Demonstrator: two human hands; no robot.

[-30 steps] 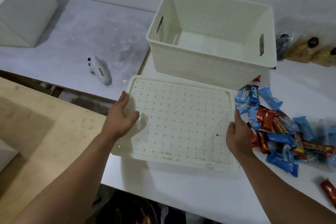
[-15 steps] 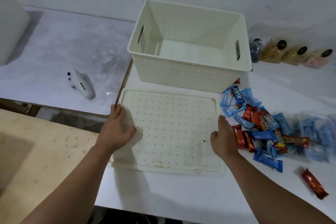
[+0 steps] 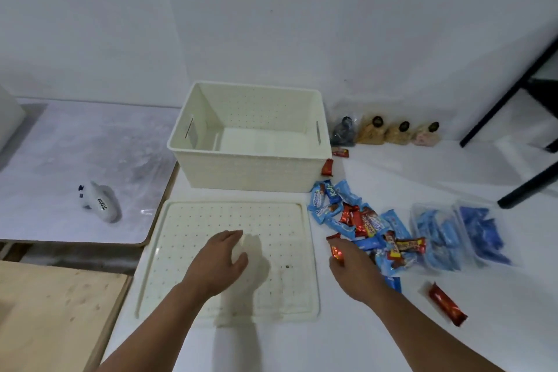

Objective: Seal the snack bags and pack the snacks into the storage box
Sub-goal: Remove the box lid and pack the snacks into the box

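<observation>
The cream storage box stands open and empty at the back of the white table. Its perforated lid lies flat in front of it. My left hand hovers over the lid's middle, fingers loosely apart, holding nothing. My right hand is at the near left edge of the pile of blue and red wrapped snacks, fingers closed around a small red snack bar. Two clear bags of blue snacks lie to the right of the pile.
A lone red bar lies near the front right. Several small filled bags stand against the wall. A white handheld sealer rests on the left table. Black frame legs are at far right, a wooden board at front left.
Both hands have let go of the lid's edges. The left moved inward over the lid's middle; the right moved to the snack pile and closed on a red bar. The camera tilted up.
</observation>
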